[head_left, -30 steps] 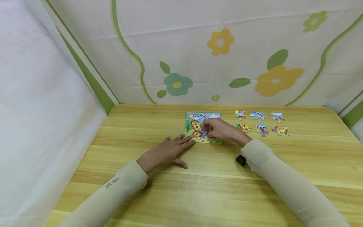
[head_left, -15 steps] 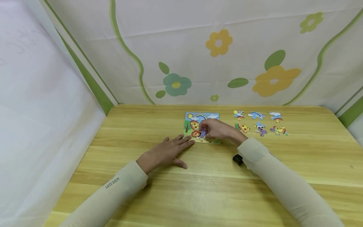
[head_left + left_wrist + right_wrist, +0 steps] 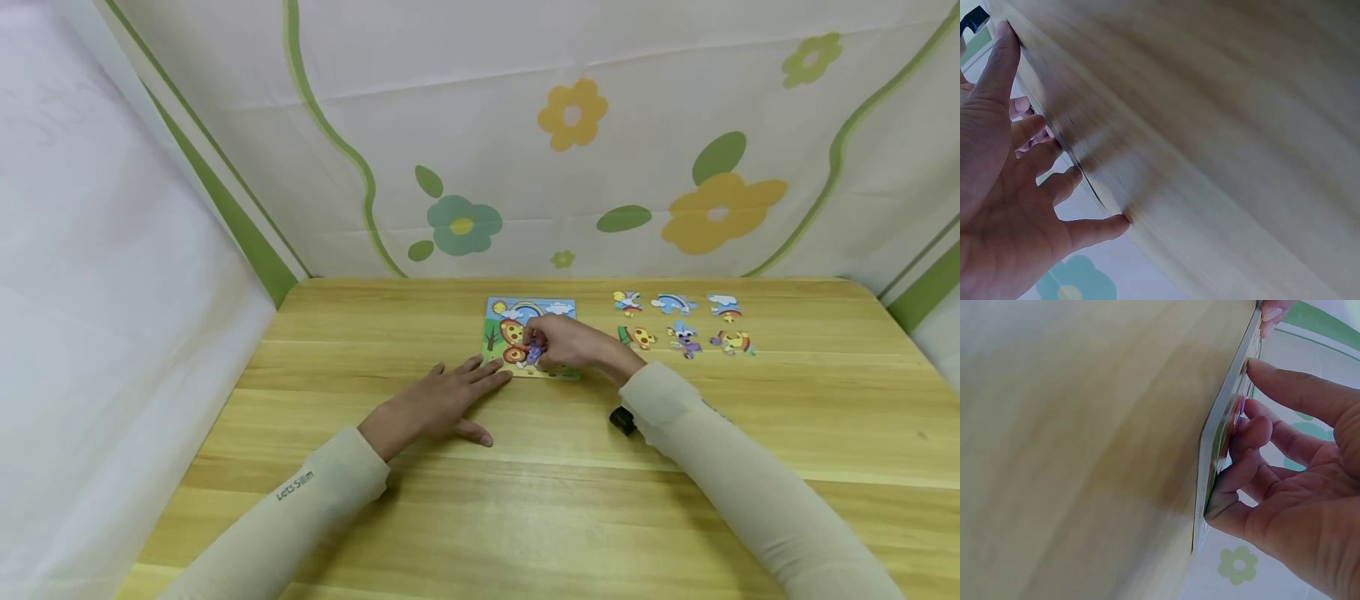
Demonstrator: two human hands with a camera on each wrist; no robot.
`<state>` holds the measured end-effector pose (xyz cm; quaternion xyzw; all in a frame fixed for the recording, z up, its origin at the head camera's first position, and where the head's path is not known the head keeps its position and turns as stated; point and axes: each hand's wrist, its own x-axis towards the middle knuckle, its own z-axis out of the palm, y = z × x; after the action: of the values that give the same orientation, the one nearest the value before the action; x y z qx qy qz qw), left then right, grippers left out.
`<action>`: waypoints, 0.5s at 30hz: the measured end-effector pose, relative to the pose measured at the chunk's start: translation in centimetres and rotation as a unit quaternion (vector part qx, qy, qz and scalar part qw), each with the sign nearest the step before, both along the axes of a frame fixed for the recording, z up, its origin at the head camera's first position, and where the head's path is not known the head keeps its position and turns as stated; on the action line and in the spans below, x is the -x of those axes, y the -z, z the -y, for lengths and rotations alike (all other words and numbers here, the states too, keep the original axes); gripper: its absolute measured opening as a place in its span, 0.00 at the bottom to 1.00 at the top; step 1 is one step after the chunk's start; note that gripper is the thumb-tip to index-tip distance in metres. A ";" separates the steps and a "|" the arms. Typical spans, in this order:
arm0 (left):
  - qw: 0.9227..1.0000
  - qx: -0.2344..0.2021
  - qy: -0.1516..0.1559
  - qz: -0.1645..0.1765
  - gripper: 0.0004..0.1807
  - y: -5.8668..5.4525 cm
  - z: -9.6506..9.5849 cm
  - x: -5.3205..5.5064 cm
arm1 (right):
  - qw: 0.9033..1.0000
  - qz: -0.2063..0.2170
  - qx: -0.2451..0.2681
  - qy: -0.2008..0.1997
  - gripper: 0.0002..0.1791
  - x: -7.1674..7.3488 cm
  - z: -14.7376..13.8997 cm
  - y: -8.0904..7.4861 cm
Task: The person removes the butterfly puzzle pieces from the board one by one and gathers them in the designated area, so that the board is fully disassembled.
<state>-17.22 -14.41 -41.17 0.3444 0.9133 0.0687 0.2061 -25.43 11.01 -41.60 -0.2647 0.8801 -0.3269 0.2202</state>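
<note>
A small colourful puzzle board (image 3: 530, 373) with a sun, rainbow and tree lies flat on the wooden table. My left hand (image 3: 442, 400) rests palm down at its lower left, fingers spread and fingertips on the board's near corner. Over the middle of the board my right hand (image 3: 577, 340) pinches a purple puzzle piece (image 3: 534, 353) with bent fingers, right at the board's surface; the hand hides the board's right part. From the side, the right wrist view shows the board's edge (image 3: 1210, 437), with the thumb and curled fingertips at its face.
Several loose puzzle pieces lie in two rows to the right, among them a rainbow piece (image 3: 673, 303) and a purple-blue piece (image 3: 684, 340). A small black object (image 3: 622, 420) sits by the right sleeve. A flowered curtain (image 3: 450, 125) hangs behind the table's back edge.
Both hands keep their places on the board. The whole head view has shifted slightly left, while the right hand's fingers stay at the purple piece.
</note>
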 end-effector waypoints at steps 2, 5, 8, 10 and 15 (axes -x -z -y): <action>1.000 -0.002 0.000 0.001 0.52 0.0 0.0 0.0 | 1.000 -0.001 -0.004 0.002 0.19 0.0 0.1 0.0; 1.000 -0.003 0.000 0.002 0.52 0.0 0.0 0.0 | 1.000 0.000 -0.006 0.004 0.17 0.1 0.1 0.1; 1.000 -0.003 0.000 0.002 0.52 0.0 0.0 0.0 | 1.000 0.004 -0.003 0.005 0.16 0.1 0.1 0.1; 1.000 -0.002 0.000 0.003 0.52 0.1 0.0 0.0 | 1.000 0.007 -0.001 0.007 0.15 0.0 0.1 0.1; 1.000 -0.001 0.000 0.003 0.52 0.1 0.0 0.0 | 1.000 0.001 -0.005 0.004 0.14 0.0 0.1 0.1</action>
<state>-17.26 -14.46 -41.28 0.3442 0.9127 0.0710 0.2085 -25.42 10.88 -41.70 -0.2596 0.8825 -0.3240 0.2208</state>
